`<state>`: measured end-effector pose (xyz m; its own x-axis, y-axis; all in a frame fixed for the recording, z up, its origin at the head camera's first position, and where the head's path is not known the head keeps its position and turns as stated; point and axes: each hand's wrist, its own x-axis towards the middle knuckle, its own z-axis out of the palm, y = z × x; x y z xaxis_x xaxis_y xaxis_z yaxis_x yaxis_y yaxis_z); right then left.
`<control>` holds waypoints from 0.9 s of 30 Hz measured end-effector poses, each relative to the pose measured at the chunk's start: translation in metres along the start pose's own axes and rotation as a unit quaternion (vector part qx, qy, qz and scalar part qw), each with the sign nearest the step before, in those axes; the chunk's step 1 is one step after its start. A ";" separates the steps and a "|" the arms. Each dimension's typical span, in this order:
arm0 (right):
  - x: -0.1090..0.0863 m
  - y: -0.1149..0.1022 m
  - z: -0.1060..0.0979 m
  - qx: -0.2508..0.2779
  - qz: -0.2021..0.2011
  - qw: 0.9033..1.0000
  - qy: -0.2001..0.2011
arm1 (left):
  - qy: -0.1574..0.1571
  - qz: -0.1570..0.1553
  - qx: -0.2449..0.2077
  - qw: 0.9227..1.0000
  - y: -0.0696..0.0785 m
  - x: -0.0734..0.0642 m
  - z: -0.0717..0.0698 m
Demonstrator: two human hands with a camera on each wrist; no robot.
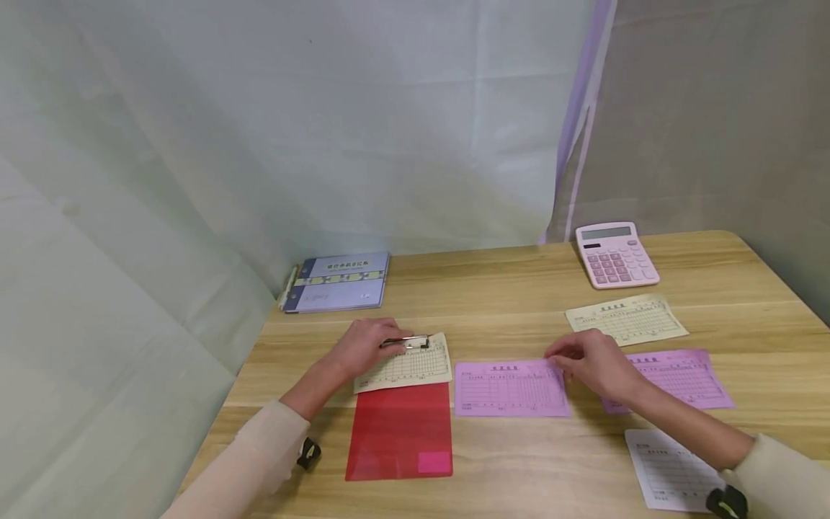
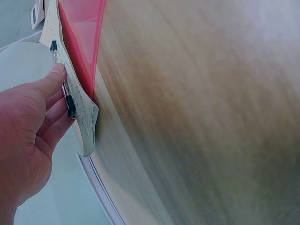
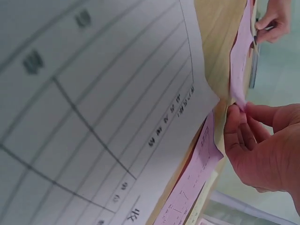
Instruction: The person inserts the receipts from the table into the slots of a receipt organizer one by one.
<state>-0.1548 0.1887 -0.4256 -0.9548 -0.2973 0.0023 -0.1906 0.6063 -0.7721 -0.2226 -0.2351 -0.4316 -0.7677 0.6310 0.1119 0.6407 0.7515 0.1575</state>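
My left hand [image 1: 366,347] pinches the metal clip [image 1: 416,342] at the top of a red clipboard [image 1: 398,429], thumb on the clip lever [image 2: 70,101] in the left wrist view. A pale yellow form [image 1: 418,366] lies over the board's upper part, beneath the clip. With thumb and fingertips, my right hand [image 1: 593,364] pinches the right edge of a pink form [image 1: 512,393] beside the clipboard. Under and behind that wrist lies a second pink form [image 1: 687,378], partly hidden. A white form [image 3: 117,93] fills much of the right wrist view.
At the back right stand a pink calculator [image 1: 616,259] and, in front of it, a loose yellow form [image 1: 638,321]. A blue-grey booklet [image 1: 344,281] with a pen [image 1: 288,288] lies at the back left. Pale curtains hang behind the wooden table [image 1: 493,288].
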 end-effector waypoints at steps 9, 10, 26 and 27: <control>0.006 0.003 0.001 -0.032 -0.010 0.999 -0.008 | 0.000 -0.007 0.002 1.000 0.001 0.000 0.000; 0.006 0.004 0.001 -0.035 -0.011 0.999 -0.008 | -0.001 -0.008 0.002 1.000 0.001 0.000 0.001; 0.020 -0.009 -0.004 0.003 0.000 1.000 -0.008 | -0.008 -0.012 0.006 1.000 0.002 -0.001 0.000; 0.022 -0.010 -0.005 0.008 -0.006 1.000 -0.009 | -0.008 -0.012 0.007 1.000 0.002 -0.001 0.000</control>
<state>-0.1750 0.1798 -0.4153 -0.9484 -0.3171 0.0000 -0.1975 0.5905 -0.7825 -0.2207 -0.2345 -0.4315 -0.7826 0.6157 0.0919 0.6222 0.7689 0.1471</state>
